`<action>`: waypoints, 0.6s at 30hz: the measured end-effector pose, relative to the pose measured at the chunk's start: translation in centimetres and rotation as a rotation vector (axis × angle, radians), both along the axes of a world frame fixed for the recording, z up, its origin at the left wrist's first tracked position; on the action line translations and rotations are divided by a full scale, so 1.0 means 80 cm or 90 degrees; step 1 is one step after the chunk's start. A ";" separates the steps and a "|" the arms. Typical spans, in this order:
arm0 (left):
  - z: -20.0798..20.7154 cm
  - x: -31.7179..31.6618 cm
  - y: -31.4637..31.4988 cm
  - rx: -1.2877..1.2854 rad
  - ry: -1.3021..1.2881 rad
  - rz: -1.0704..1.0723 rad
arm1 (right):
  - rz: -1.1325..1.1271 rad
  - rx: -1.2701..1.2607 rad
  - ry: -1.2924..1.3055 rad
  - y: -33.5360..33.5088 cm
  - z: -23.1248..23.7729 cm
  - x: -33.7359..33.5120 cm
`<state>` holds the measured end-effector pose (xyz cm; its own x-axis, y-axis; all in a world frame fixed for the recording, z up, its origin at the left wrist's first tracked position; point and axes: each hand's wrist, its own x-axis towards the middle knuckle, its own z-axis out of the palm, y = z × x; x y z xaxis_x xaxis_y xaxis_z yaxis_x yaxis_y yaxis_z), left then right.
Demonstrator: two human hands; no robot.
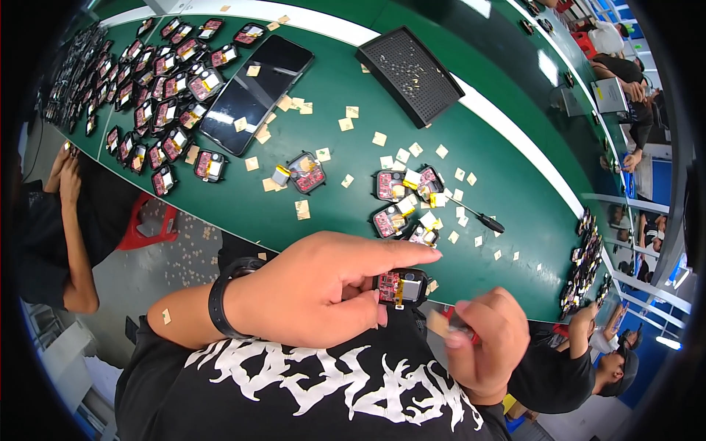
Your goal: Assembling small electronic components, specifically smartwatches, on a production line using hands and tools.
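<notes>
My left hand (316,287) is closed around the edge of a small black device housing (412,288), close to my body at the table's near edge. Inside that housing show a red circuit board, a silvery block and a strip of yellow tape. Its index finger stretches along the far side of the housing. To the right, my right hand (489,338) is closed in a pinch on a small beige adhesive square (439,323), apart from the housing. Just beyond my left hand lie several opened housings (390,186) with red boards and yellow-taped parts. A screwdriver (489,222) with a dark handle lies beside them.
Beige squares (379,138) are scattered over the green table (331,220). A black phone (257,92) lies at left, next to many more housings (175,84). At the back stands a black tray (412,77) of small metal parts. Co-workers (570,367) sit on both sides.
</notes>
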<state>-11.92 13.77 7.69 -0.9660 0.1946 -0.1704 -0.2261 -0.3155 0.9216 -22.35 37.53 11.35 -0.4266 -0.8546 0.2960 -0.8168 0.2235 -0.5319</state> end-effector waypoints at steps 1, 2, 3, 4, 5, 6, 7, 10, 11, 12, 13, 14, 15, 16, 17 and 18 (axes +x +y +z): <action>0.000 0.003 -0.003 0.002 -0.031 -0.007 | -0.050 0.009 -0.023 -0.001 0.007 0.004; 0.000 0.006 -0.006 0.004 -0.062 -0.013 | -0.048 0.010 -0.021 -0.001 0.009 0.003; 0.000 0.007 -0.008 0.004 -0.061 -0.011 | -0.068 0.022 -0.015 0.002 0.009 0.000; 0.000 0.007 -0.011 -0.002 -0.063 -0.012 | -0.088 0.034 -0.008 0.002 0.008 -0.001; 0.000 0.008 -0.013 -0.007 -0.064 -0.013 | -0.098 0.019 -0.016 0.001 0.001 0.000; -0.001 0.009 -0.015 -0.007 -0.062 -0.012 | -0.097 0.020 -0.015 -0.002 0.000 0.001; -0.004 0.011 -0.015 0.028 -0.087 0.009 | -0.096 0.042 -0.034 -0.005 0.000 0.002; -0.014 0.016 -0.017 0.073 -0.107 0.043 | -0.073 0.090 -0.066 -0.015 0.006 0.009; -0.018 0.018 -0.017 0.083 -0.109 0.054 | -0.078 0.097 -0.064 -0.021 0.007 0.015; -0.020 0.020 -0.018 0.094 -0.112 0.065 | -0.082 0.103 -0.062 -0.024 0.007 0.018; -0.020 0.022 -0.019 0.094 -0.112 0.066 | -0.052 0.139 -0.036 -0.024 0.011 0.021; -0.019 0.024 -0.019 0.082 -0.105 0.064 | -0.052 0.138 -0.036 -0.027 0.009 0.021; -0.017 0.025 -0.020 0.070 -0.097 0.059 | -0.015 0.125 0.015 -0.032 0.009 0.020; -0.014 0.026 -0.020 0.070 -0.096 0.056 | 0.022 0.113 0.065 -0.037 0.008 0.020; -0.011 0.027 -0.021 0.042 -0.076 0.054 | 0.020 0.113 0.066 -0.040 0.008 0.021; -0.008 0.027 -0.021 0.014 -0.056 0.053 | 0.031 0.115 0.092 -0.043 0.009 0.021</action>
<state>-9.76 12.07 7.02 -0.9603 0.1195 -0.2521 -0.2784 -0.3560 0.8920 -20.70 34.09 12.08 -0.3472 -0.9180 0.1919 -0.8939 0.2620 -0.3638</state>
